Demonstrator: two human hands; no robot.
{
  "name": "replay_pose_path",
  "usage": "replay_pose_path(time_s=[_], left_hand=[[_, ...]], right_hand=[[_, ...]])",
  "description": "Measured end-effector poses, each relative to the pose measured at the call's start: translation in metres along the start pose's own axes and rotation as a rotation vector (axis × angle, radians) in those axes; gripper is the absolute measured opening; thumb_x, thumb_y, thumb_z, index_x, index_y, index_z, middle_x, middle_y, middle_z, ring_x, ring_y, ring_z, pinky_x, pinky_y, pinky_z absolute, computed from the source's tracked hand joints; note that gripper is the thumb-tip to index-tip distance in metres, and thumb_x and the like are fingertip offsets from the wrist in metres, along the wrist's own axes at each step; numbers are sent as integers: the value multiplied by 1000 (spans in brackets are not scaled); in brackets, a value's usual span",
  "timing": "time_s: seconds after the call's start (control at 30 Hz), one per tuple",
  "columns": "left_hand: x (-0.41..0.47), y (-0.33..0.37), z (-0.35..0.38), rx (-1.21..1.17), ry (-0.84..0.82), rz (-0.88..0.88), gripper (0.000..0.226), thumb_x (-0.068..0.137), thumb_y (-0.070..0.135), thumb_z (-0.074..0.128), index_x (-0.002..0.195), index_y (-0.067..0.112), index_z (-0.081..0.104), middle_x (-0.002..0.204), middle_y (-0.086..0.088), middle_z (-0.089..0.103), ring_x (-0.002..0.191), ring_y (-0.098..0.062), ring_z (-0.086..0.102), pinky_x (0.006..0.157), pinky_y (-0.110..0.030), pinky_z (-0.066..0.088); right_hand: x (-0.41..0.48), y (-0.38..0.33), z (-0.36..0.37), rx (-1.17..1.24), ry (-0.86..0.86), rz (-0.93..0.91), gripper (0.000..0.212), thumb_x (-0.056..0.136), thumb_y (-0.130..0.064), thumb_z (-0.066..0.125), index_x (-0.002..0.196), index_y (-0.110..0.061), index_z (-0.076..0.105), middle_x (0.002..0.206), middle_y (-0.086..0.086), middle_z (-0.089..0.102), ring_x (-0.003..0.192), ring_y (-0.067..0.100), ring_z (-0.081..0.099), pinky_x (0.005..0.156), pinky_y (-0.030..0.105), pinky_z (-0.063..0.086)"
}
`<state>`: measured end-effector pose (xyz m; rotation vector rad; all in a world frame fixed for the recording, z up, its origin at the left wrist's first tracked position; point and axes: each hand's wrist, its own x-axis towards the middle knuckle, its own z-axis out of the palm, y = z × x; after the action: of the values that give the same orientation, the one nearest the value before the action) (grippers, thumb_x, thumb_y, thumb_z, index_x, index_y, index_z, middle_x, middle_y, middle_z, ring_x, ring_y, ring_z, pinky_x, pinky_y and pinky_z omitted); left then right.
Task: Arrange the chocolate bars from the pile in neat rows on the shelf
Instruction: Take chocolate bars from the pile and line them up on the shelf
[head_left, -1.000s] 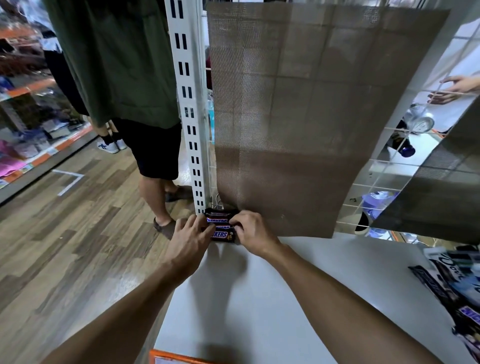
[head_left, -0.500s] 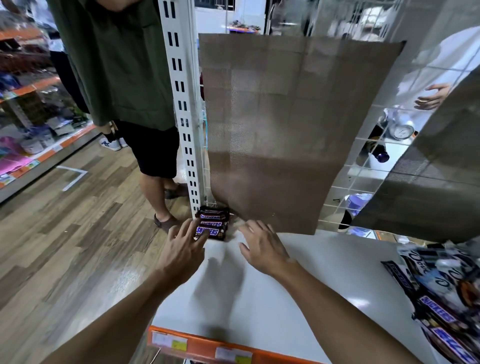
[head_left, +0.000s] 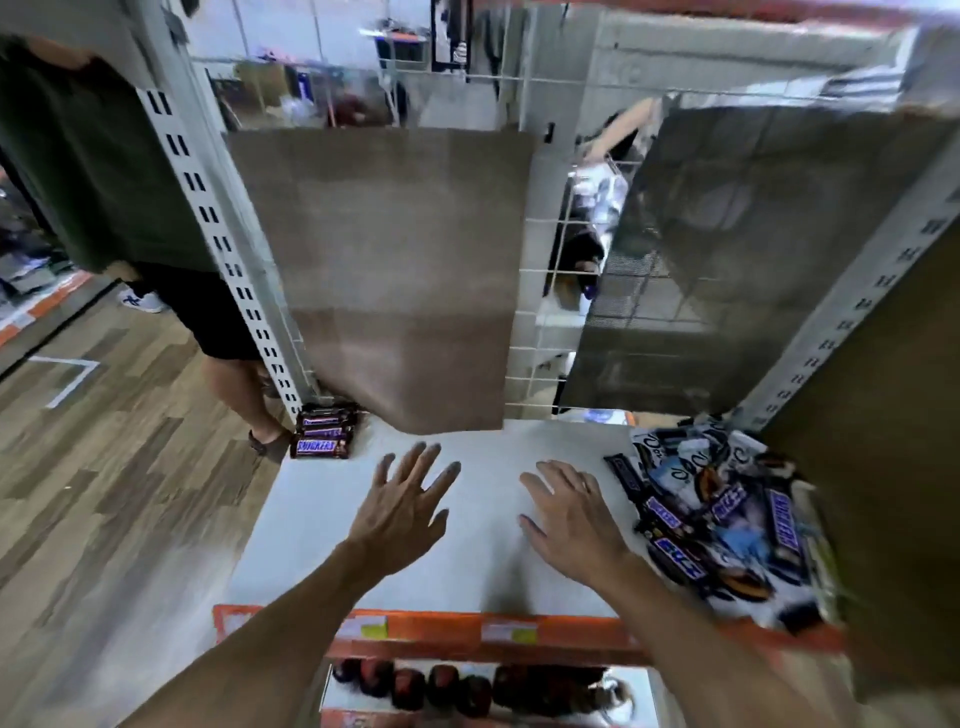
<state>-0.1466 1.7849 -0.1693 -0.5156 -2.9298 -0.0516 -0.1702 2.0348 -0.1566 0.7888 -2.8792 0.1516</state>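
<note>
A short row of Snickers bars (head_left: 323, 431) lies in the far left corner of the white shelf (head_left: 467, 561). A loose pile of chocolate bars (head_left: 727, 514), brown Snickers and white wrappers mixed, covers the shelf's right side. My left hand (head_left: 405, 506) hovers over the middle of the shelf with fingers spread and holds nothing. My right hand (head_left: 571, 514) is flat with straight fingers just left of the pile, also holding nothing.
A brown mesh panel (head_left: 400, 270) hangs on the wire grid at the shelf's back. A slotted white upright (head_left: 218, 249) stands at the left corner. A person in a green shirt (head_left: 98, 171) stands in the aisle at left. An orange price strip (head_left: 467, 631) edges the shelf front.
Both hands let go of the Snickers row in the left corner and drew back towards the right. The view swung right, bringing the pile into sight.
</note>
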Motion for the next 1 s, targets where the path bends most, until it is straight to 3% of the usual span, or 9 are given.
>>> replay_pose_path(time_s=[0.07, 0.23, 0.37, 0.53, 0.73, 0.87, 1.0], left_hand=[[13, 33, -1, -15, -11, 66, 63, 76, 37, 69, 133, 20, 48, 137, -16, 52, 126, -35, 49, 95, -55, 43], [41, 112, 0, -39, -25, 193, 61, 78, 39, 68, 133, 20, 49, 135, -14, 53, 124, -34, 50, 95, -54, 44], [62, 167, 5, -29, -62, 293, 60, 81, 39, 64, 135, 20, 48, 136, -13, 53, 125, -33, 49, 95, -53, 43], [86, 212, 7, -20, -62, 378, 60, 74, 34, 73, 129, 17, 54, 130, -15, 56, 118, -34, 52, 90, -51, 46], [112, 235, 15, -3, -70, 397, 64, 71, 28, 77, 129, 13, 55, 124, -19, 58, 114, -37, 54, 87, -50, 46], [127, 239, 20, -3, -76, 334, 65, 68, 18, 79, 128, 14, 55, 118, -16, 61, 108, -36, 55, 85, -49, 45], [136, 241, 28, 20, -112, 309, 64, 61, 10, 85, 120, 12, 62, 115, -17, 64, 105, -36, 58, 83, -51, 47]], right_hand=[[-29, 22, -9, 0, 0, 56, 44, 78, -39, 66, 116, -17, 59, 118, 7, 58, 113, 26, 53, 88, 43, 46], [-96, 76, -19, 7, -45, 233, 40, 82, -36, 55, 118, -18, 54, 121, 5, 54, 114, 28, 49, 91, 44, 45], [-143, 116, -26, 10, -22, 405, 45, 78, -31, 70, 119, -13, 61, 119, 9, 61, 108, 30, 56, 88, 43, 48], [-185, 155, -34, 7, -16, 577, 40, 83, -31, 65, 120, -17, 62, 122, 7, 61, 111, 28, 57, 89, 40, 47], [-195, 183, -38, 99, -36, 630, 43, 96, -34, 48, 135, -16, 46, 140, 11, 45, 129, 29, 42, 104, 43, 39], [-186, 195, -36, 47, 52, 539, 36, 89, -28, 58, 120, -9, 56, 125, 16, 56, 116, 34, 52, 92, 46, 48], [-165, 202, -40, 9, 85, 444, 31, 87, -26, 59, 115, -15, 56, 120, 9, 55, 115, 29, 50, 87, 43, 47]])
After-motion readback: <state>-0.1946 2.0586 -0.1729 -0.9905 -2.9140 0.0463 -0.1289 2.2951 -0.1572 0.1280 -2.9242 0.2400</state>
